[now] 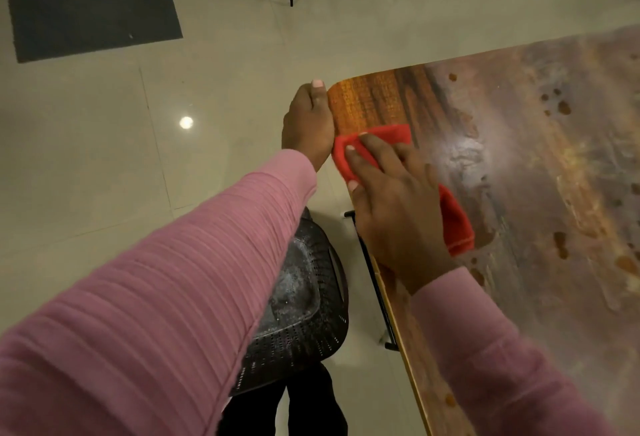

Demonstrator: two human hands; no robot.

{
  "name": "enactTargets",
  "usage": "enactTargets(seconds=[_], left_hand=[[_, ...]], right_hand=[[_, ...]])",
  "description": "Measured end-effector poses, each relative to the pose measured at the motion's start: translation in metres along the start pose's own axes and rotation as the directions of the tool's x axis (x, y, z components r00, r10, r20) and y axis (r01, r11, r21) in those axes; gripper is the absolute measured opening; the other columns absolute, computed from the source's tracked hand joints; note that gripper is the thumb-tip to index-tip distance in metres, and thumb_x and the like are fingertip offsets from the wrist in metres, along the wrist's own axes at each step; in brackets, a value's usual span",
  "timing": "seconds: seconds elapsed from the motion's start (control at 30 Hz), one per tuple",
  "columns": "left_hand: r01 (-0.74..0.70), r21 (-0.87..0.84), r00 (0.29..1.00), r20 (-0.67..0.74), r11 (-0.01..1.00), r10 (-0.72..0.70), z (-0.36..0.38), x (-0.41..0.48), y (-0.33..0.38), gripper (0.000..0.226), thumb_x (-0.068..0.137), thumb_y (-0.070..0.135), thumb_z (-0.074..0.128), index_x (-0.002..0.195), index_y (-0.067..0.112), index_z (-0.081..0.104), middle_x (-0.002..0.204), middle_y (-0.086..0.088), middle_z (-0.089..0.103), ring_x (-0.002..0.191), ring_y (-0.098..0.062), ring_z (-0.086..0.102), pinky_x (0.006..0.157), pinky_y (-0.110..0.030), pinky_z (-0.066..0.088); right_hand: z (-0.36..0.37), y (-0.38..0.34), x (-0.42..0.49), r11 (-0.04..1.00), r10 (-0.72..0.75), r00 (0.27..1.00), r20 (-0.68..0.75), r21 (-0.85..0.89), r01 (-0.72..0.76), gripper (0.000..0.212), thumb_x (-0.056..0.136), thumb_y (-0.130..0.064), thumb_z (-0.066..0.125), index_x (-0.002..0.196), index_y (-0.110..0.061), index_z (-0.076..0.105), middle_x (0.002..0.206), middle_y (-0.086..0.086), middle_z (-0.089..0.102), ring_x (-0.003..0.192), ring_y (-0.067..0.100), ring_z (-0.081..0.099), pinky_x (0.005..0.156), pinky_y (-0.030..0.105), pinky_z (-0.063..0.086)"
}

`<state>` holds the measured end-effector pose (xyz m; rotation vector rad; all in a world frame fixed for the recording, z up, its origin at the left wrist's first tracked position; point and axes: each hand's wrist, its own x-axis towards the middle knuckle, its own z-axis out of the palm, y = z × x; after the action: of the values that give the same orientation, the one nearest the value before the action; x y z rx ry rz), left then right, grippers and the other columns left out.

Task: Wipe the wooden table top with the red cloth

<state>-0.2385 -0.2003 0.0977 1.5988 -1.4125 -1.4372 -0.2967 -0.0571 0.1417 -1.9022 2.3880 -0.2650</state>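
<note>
While the right hand (391,200) presses the red cloth (457,224) flat with straight fingers at the counter's (519,158) edge near its corner, the left hand (306,123) cups against that edge, fingers hidden, so its grip cannot be told. Dark spots (563,108) and smears remain farther across; most of the wiping looks undone.

No legible text, label, brand, number or sign anywhere in view.

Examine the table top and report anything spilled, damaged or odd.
Brown spots dot the wooden table top beyond and beside the red cloth, like spilled drops. A cloudy smeared patch dulls the wood right of the cloth. Nothing looks broken.
</note>
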Motion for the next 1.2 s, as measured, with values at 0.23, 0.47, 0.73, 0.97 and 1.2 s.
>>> enactTargets(seconds=[0.23,0.47,0.73,0.97,1.2], left_hand=[[-0.345,0.382,0.935,0.064,0.857,0.348,0.007,0.004,0.018,0.037,0.102,0.033,0.030,0.131,0.020,0.049,0.133,-0.003,0.051,0.120,-0.021,0.047,0.101,-0.038,0.038],[-0.404,0.564,0.866,-0.017,0.720,0.500,0.017,0.000,-0.001,0.039,0.098,0.024,0.033,0.134,0.016,0.047,0.137,-0.006,0.048,0.128,-0.024,0.041,0.104,-0.042,0.036],[-0.270,0.509,0.933,-0.071,0.817,0.353,0.017,-0.037,-0.008,0.045,0.102,0.027,0.031,0.145,0.015,0.029,0.146,-0.007,0.039,0.130,-0.026,0.042,0.105,-0.042,0.036],[-0.107,0.531,0.983,-0.069,0.841,0.168,0.015,-0.049,-0.001,0.052,0.103,0.037,0.021,0.150,0.017,0.014,0.140,-0.007,0.049,0.119,-0.030,0.053,0.091,-0.040,0.041],[-0.008,0.581,0.992,-0.100,0.814,0.081,0.016,-0.048,0.000,0.053,0.102,0.042,0.015,0.149,0.018,0.021,0.124,-0.010,0.061,0.109,-0.033,0.059,0.084,-0.039,0.042]], right_hand=[[-0.007,0.027,-0.005,0.998,0.060,0.998,0.006,0.013,-0.060,0.040,0.093,-0.030,0.047,0.132,-0.026,0.055,0.143,-0.001,0.047,0.128,0.029,0.038,0.102,0.048,0.032],[-0.002,0.007,-0.029,0.995,0.074,0.995,-0.071,0.076,-0.068,0.039,0.084,-0.023,0.055,0.123,-0.020,0.063,0.133,0.000,0.057,0.113,0.028,0.050,0.094,0.045,0.039],[-0.010,0.036,-0.033,0.986,0.158,0.986,-0.052,0.067,-0.154,0.037,0.089,-0.026,0.052,0.124,-0.022,0.063,0.136,0.001,0.056,0.119,0.032,0.047,0.100,0.052,0.038],[-0.003,0.001,-0.065,0.993,0.071,0.996,-0.054,0.103,-0.065,0.040,0.085,-0.023,0.045,0.118,-0.020,0.067,0.132,0.000,0.058,0.111,0.029,0.052,0.092,0.046,0.042],[-0.010,0.035,-0.060,0.982,0.179,0.983,-0.049,0.072,-0.175,0.037,0.088,-0.026,0.051,0.123,-0.021,0.064,0.135,0.004,0.054,0.120,0.033,0.044,0.099,0.056,0.038]])
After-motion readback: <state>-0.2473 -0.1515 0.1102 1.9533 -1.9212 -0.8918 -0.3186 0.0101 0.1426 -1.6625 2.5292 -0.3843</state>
